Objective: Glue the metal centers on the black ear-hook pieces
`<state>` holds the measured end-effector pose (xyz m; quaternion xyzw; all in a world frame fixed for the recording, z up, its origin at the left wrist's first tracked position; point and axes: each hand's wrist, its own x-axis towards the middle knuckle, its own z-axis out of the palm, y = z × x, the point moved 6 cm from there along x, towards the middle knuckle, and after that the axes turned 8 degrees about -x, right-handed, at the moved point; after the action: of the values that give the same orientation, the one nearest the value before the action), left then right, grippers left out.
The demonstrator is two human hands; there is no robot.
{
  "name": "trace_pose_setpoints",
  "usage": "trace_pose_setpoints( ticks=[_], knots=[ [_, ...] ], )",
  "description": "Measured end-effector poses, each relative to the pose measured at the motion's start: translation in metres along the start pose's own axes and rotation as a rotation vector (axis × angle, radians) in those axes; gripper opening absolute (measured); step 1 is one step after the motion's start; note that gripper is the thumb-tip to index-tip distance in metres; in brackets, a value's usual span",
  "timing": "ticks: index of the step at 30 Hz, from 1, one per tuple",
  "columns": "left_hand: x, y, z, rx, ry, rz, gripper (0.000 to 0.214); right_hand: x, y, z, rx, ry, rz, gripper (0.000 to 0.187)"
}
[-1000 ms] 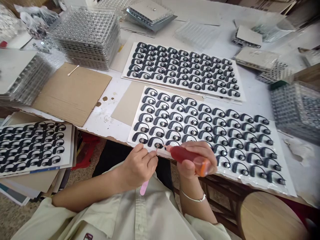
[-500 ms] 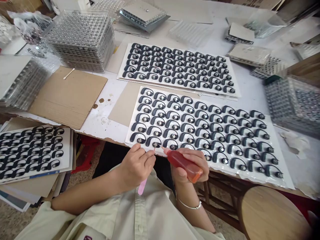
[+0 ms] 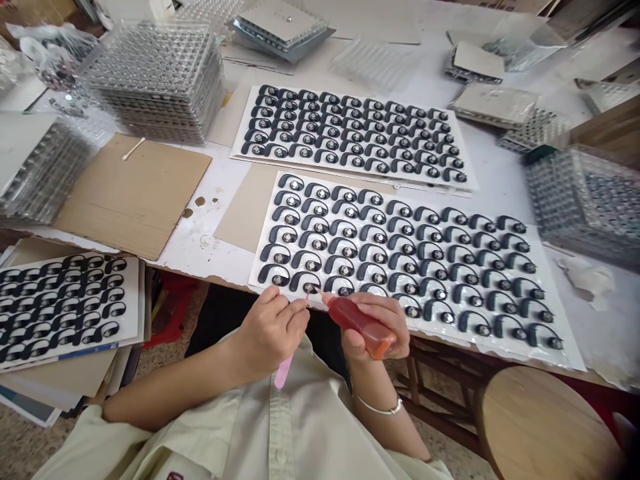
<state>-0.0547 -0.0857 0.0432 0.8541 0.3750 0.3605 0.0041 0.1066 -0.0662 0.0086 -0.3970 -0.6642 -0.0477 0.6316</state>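
Note:
My right hand (image 3: 387, 323) is wrapped round a red squeeze bottle (image 3: 357, 325). The bottle lies tilted, its thin nozzle pointing up and left to a black curved piece with a round shiny part (image 3: 306, 283) in the front row of the near white sheet (image 3: 555, 357). In my left hand (image 3: 276, 328), closed at the sheet's front edge, is a pink flat-handled stick (image 3: 283, 372). Its rounded end sticks out below the fist; the fingers hide most of it, so its exact kind is unclear. Rows of similar black pieces cover the near sheet.
Behind lies a second sheet of black pieces (image 3: 473, 180). To the left are cardboard (image 3: 135, 200) with a cotton swab (image 3: 133, 148), stacked clear trays (image 3: 150, 80) and another sheet on a pile (image 3: 131, 300). More trays (image 3: 585, 200) stand right, above a wooden stool (image 3: 545, 420).
The bottle in my right hand has moved slightly left and up, bringing its nozzle closer to the front-row piece. My left hand has barely moved. The whole view has shifted a little.

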Motion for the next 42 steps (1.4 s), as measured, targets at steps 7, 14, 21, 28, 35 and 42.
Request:
trace_pose_setpoints(
  ticks=[7,14,21,28,35,42],
  knots=[
    [0.001,0.0,-0.001,-0.001,0.004,0.003,0.009,-0.003,0.001,-0.005,-0.003,0.039,-0.019,0.035],
    [0.001,-0.002,-0.001,-0.022,-0.004,0.011,0.01,-0.005,0.002,-0.006,0.056,0.047,-0.009,0.034],
    [0.001,-0.006,-0.004,-0.091,0.007,-0.009,0.014,-0.005,0.002,-0.006,0.056,0.044,0.005,0.034],
    [-0.001,-0.012,-0.005,-0.159,0.029,-0.013,0.014,-0.006,0.001,-0.007,0.061,0.047,-0.004,0.033],
    [-0.005,-0.022,-0.003,-0.278,0.011,-0.072,0.012,-0.01,0.005,-0.008,-0.036,0.012,0.017,0.033],
    [-0.008,-0.024,-0.002,-0.3,0.017,-0.079,0.015,-0.008,0.003,-0.006,0.026,0.006,0.017,0.032]
  ],
)
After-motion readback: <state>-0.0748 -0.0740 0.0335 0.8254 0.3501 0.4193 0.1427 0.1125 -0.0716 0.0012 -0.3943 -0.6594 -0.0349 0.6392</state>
